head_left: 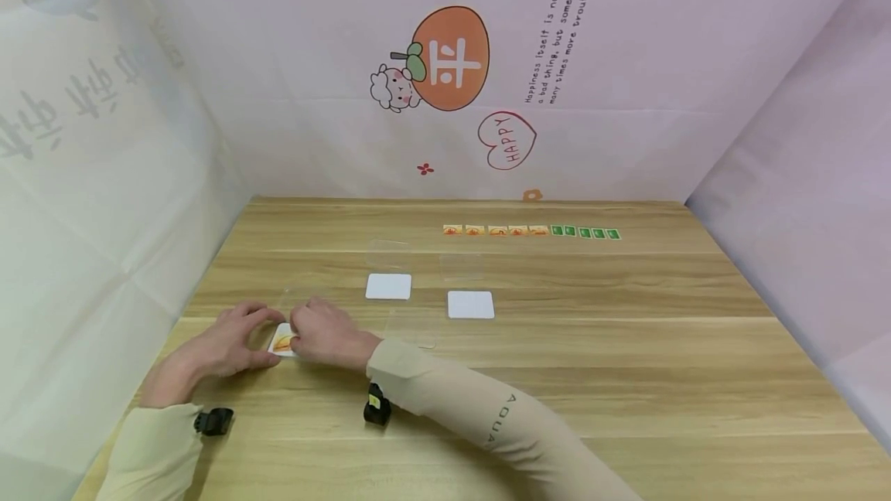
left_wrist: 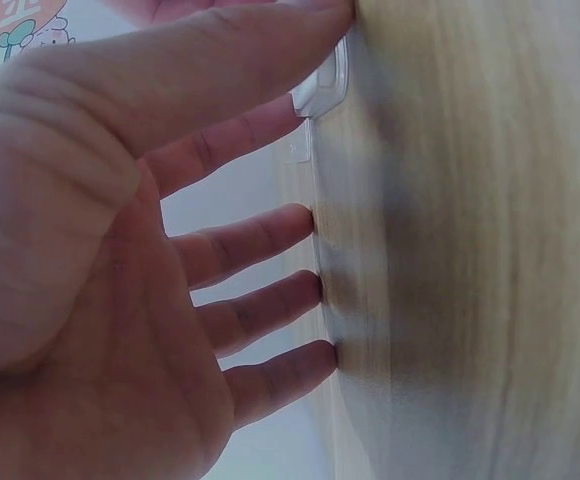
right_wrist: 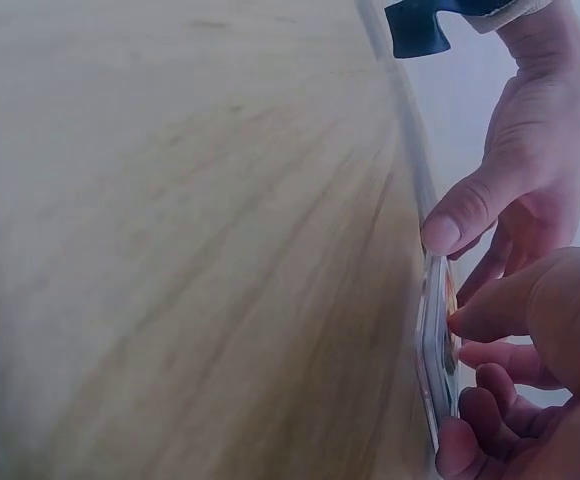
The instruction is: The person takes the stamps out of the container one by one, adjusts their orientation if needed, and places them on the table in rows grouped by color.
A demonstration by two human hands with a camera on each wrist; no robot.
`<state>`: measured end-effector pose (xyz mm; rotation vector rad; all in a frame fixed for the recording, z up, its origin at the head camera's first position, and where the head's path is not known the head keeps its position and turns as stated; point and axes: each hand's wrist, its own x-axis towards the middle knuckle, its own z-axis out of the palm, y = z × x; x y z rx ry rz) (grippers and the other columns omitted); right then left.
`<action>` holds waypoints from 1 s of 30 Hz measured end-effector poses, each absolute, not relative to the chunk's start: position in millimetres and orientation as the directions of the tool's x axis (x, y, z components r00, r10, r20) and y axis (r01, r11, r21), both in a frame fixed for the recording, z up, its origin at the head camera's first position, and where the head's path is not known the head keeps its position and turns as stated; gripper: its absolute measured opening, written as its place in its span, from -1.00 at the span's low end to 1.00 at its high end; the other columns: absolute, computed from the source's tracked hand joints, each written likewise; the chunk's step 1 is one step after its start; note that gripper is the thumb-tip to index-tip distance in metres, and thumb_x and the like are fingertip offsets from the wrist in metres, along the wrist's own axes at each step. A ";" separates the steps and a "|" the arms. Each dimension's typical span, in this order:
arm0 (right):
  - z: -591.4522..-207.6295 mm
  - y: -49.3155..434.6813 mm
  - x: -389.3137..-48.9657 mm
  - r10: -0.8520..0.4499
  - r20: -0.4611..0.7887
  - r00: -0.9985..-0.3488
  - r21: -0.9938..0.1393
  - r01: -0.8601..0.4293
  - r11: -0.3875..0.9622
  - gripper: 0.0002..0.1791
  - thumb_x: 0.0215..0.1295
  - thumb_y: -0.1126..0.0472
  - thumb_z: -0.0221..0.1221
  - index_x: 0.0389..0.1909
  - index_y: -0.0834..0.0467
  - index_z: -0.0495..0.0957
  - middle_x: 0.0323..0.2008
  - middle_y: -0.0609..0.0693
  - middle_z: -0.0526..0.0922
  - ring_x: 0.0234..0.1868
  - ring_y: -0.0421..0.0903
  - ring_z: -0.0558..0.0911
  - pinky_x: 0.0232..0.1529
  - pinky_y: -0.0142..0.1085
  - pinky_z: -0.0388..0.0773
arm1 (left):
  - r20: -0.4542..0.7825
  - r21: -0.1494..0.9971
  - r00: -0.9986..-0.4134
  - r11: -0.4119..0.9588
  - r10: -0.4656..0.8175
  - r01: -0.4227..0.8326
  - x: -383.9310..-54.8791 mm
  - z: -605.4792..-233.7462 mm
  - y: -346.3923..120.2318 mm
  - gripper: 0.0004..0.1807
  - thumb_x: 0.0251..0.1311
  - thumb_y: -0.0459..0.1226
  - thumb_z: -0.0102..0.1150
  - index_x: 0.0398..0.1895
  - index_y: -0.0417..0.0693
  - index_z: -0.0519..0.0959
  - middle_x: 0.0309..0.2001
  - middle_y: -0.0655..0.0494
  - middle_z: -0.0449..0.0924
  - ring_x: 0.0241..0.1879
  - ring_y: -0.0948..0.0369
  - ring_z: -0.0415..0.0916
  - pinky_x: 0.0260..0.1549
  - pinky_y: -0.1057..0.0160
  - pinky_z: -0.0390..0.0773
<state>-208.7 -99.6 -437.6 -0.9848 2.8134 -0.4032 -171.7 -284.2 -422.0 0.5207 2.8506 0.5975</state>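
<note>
A white rounded rectangular plate point(head_left: 274, 345) with an orange-yellow picture point(head_left: 282, 342) on its face lies at the left of the table. My left hand point(head_left: 221, 343) holds the plate between thumb and index finger at opposite edges. In the left wrist view, the other fingertips point(left_wrist: 317, 286) of that hand touch the wood. My right hand point(head_left: 327, 335) covers the plate's right part. Seen from the right wrist, its thumb presses the plate's face point(right_wrist: 446, 340) and its curled fingers meet the near end.
Two white plates point(head_left: 388, 286) point(head_left: 470, 305) lie mid-table, with thin clear covers point(head_left: 388, 253) point(head_left: 461, 267) behind them. More clear pieces point(head_left: 412, 327) point(head_left: 306, 298) lie near the hands. Along the back runs a row of orange picture pieces point(head_left: 497, 231) and green ones point(head_left: 585, 233).
</note>
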 end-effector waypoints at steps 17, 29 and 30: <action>-432.4 -102.2 -208.5 -0.605 -0.103 -0.790 -0.358 -0.537 0.763 -0.94 0.22 0.12 0.27 -0.34 -0.01 0.59 -0.41 -0.23 0.53 -0.32 -0.29 0.42 -0.43 -0.45 0.36 | -0.070 0.412 -0.917 0.849 0.392 0.332 -171.6 -421.2 -284.4 -0.39 0.02 -0.04 0.45 0.12 -0.08 0.51 0.20 -0.40 0.32 0.14 -0.42 0.26 -0.03 -0.34 0.37; -435.6 -103.4 -209.7 -0.598 -0.050 -0.800 -0.381 -0.538 0.752 -0.92 0.19 0.21 0.24 -0.44 -0.03 0.55 -0.42 -0.25 0.60 -0.37 -0.31 0.43 -0.46 -0.48 0.35 | -0.064 0.403 -0.916 0.850 0.396 0.339 -171.5 -422.1 -284.2 -0.40 0.02 -0.05 0.46 0.12 -0.06 0.51 0.18 -0.40 0.33 0.13 -0.42 0.27 -0.05 -0.32 0.38; -435.6 -103.5 -209.7 -0.597 -0.046 -0.801 -0.386 -0.537 0.750 -0.91 0.20 0.21 0.23 -0.45 -0.04 0.54 -0.43 -0.25 0.60 -0.39 -0.32 0.44 -0.47 -0.49 0.35 | -0.063 0.403 -0.916 0.849 0.397 0.340 -171.3 -421.8 -283.9 -0.40 0.02 -0.04 0.45 0.12 -0.06 0.51 0.18 -0.40 0.33 0.13 -0.42 0.27 -0.05 -0.32 0.38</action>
